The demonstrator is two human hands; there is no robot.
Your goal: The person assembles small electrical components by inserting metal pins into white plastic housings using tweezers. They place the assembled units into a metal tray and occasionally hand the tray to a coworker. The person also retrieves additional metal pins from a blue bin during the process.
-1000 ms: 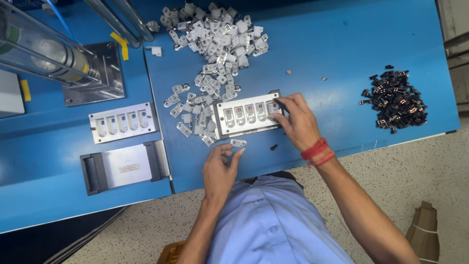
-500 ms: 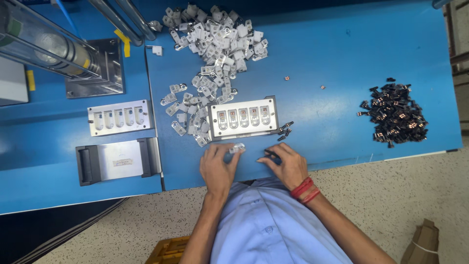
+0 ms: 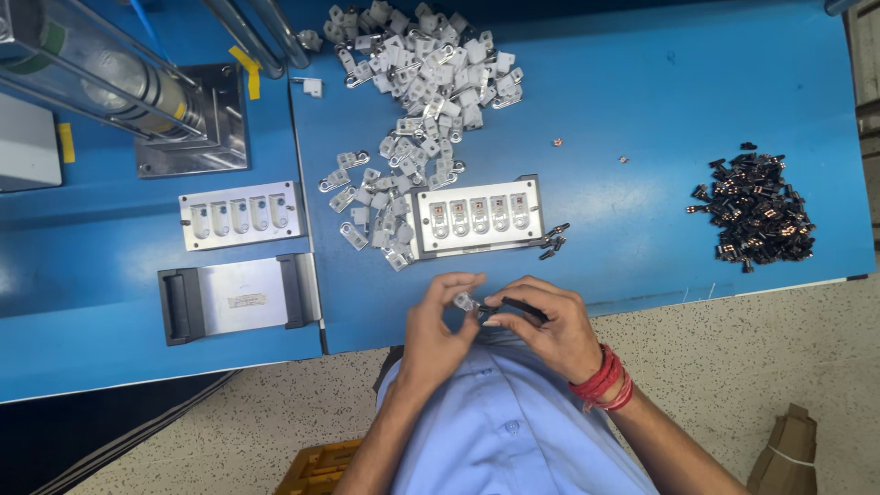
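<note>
Both hands meet at the near edge of the blue tabletop (image 3: 642, 110), just over the front rim. Our left hand (image 3: 438, 323) pinches a small white clip (image 3: 465, 301) between thumb and forefinger, fingers narrow and closed on it. Our right hand (image 3: 548, 323) holds a small black piece (image 3: 522, 308) against the clip, fingers curled tight around it; the two parts touch between the fingertips. A red band (image 3: 603, 378) circles the right wrist.

Just beyond the hands, a metal tray with five pockets (image 3: 477, 214) lies flat, each pocket filled with a white part. A few loose black pieces (image 3: 553, 242) sit at its right end. A heap of white clips (image 3: 417, 82) spreads from the far edge down to the tray's left side. A pile of black pieces (image 3: 753, 209) lies near the right edge, well apart from the hands.

On the left tabletop: a second five-pocket tray (image 3: 240, 214), and nearer the front edge a flat metal plate with black handles (image 3: 236, 297). A clear cylinder (image 3: 101, 78) fills the far left corner.
</note>
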